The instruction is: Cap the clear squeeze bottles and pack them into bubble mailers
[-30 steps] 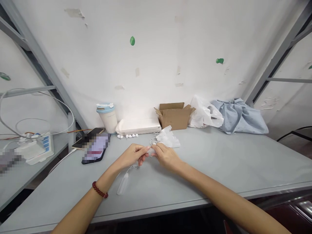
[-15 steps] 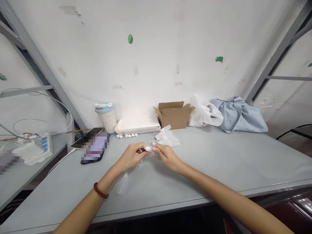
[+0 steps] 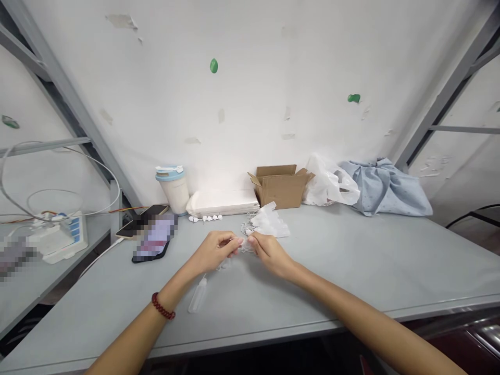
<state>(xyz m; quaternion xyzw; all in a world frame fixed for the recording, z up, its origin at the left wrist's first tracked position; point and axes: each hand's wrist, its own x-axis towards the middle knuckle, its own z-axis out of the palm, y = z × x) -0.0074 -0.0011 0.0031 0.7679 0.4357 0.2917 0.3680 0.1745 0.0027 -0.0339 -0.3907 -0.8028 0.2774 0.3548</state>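
My left hand (image 3: 216,251) is closed in a pinch, thumb against fingers, over the middle of the grey table. Close beside it, my right hand (image 3: 270,253) also pinches, its fingertips just short of the left ones. A small whitish piece (image 3: 245,245) shows between the two hands; fingers cover most of it, so I cannot make out its kind. Behind the right hand lies a heap of translucent white plastic tubes (image 3: 271,223) with thin strings. A single clear tube with a narrow neck (image 3: 198,296) lies beside my left forearm, and a small clear piece (image 3: 224,264) is partly hidden under the left hand.
Along the wall stand a lidded cup (image 3: 174,191), a white stack (image 3: 224,202), an open cardboard box (image 3: 281,190), a plastic bag (image 3: 330,185) and a blue cloth bundle (image 3: 386,190). Small white pieces (image 3: 205,218) line up before the stack. Two phones (image 3: 155,242) lie left.
The white piece with dark red beside it, seen earlier in the left fingers, is now mostly hidden. Left fingers have closed in further. The whole view has shifted slightly.
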